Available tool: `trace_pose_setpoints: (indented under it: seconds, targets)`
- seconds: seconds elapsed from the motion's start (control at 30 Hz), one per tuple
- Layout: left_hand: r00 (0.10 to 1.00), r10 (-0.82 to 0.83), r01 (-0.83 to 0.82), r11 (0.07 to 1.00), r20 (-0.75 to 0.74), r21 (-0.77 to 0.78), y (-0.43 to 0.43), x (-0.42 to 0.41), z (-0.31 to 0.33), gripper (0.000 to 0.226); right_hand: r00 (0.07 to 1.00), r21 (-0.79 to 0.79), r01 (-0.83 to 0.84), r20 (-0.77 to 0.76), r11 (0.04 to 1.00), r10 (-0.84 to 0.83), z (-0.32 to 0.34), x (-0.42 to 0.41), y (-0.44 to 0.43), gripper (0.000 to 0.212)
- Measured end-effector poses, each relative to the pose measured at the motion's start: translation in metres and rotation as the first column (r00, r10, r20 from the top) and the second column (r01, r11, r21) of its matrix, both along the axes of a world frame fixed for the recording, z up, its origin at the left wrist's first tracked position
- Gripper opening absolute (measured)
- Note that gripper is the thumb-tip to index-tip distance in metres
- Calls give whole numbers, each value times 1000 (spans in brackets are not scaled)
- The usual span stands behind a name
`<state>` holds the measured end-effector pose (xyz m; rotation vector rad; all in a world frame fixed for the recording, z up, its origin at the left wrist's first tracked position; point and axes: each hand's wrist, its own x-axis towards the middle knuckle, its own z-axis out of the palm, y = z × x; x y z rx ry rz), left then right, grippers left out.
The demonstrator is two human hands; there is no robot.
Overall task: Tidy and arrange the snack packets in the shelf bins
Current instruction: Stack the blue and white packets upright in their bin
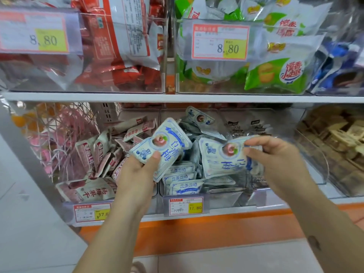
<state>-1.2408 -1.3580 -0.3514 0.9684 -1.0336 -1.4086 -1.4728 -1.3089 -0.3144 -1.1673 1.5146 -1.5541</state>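
My left hand (137,170) grips a small stack of white-and-blue snack packets (165,142), thumb on the front, held above the divide between two lower bins. In my right hand (275,156) another white-and-blue packet (222,156) is pinched by its right edge over the middle clear bin (216,196). That bin holds several more of the same packets, some standing in a row at the front. The clear bin to the left (67,205) is filled with white-and-maroon packets (92,190) lying in disorder.
The upper shelf carries clear bins of red packets (118,46), green-and-white packets (275,75) and blue ones (338,66), with 8.80 price tags. A pink wire basket (55,138) stands at lower left, and a bin of tan packets (338,146) at right. An orange shelf base (197,233) runs below.
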Motion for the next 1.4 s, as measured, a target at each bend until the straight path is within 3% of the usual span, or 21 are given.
trace_pose_setpoints:
  seconds: [0.07, 0.13, 0.2, 0.3, 0.4, 0.57, 0.67, 0.77, 0.8, 0.87, 1.03, 1.1, 1.17, 1.3, 1.4]
  targets:
    - [991, -109, 111, 994, 82, -22, 7, -3, 1, 33, 972, -100, -139, 175, 985, 155, 14, -4, 7, 20]
    - [961, -263, 264, 964, 81, -11, 16, -11, 3, 39, 935, -104, -264, 218, 959, 281, 21, -3, 13, 14]
    - [931, -364, 364, 930, -16, 55, 24, -20, 7, 42, 939, -32, -301, 163, 953, 302, 15, -1, 14, 23]
    - [883, -393, 448, 868, -256, 213, 27, -30, 13, 45, 969, 32, -219, 122, 975, 214, 6, 4, 14, 26]
    - [822, -429, 531, 816, -374, 229, 32, -39, 17, 52, 976, 71, -192, 117, 979, 183, 0, 9, 14, 21]
    - [909, -359, 400, 893, -211, 207, 44, -54, 11, 53, 975, 92, -219, 68, 971, 213, -2, 19, 17, 26]
    - [932, -301, 337, 925, -203, 174, 46, -56, 11, 48, 981, 29, -171, 99, 985, 167, -1, 19, 17, 23]
    - [934, -271, 308, 941, -232, 140, 46, -57, 12, 50, 968, 147, -244, 96, 959, 232, -6, 19, 18, 67]
    - [928, -279, 318, 938, -247, 136, 46, -57, 12, 50, 948, 187, -306, 153, 934, 280, -5, 23, 19, 67]
    - [919, -315, 352, 927, -238, 131, 46, -53, 12, 48, 913, 216, -394, 200, 893, 355, -3, 25, 21, 49]
    - [826, -564, 557, 820, 19, 131, 30, -17, 12, 32, 884, 318, -434, -28, 843, 466, 14, 11, 28, 41]
    - [750, -626, 613, 779, 213, 129, 31, -12, 8, 35, 832, 407, -450, -131, 795, 538, 16, 14, 30, 33]
    - [717, -622, 625, 773, 314, 105, 36, -15, 3, 49, 814, 414, -440, -191, 797, 548, 15, 22, 31, 27]
    - [794, -524, 536, 843, 306, 53, 36, -16, 7, 50, 854, 333, -386, -224, 860, 470, 16, 40, 23, 39]
    - [886, -433, 434, 900, 168, 33, 27, -6, 15, 48, 929, 202, -326, -110, 924, 352, 15, 44, 4, 33]
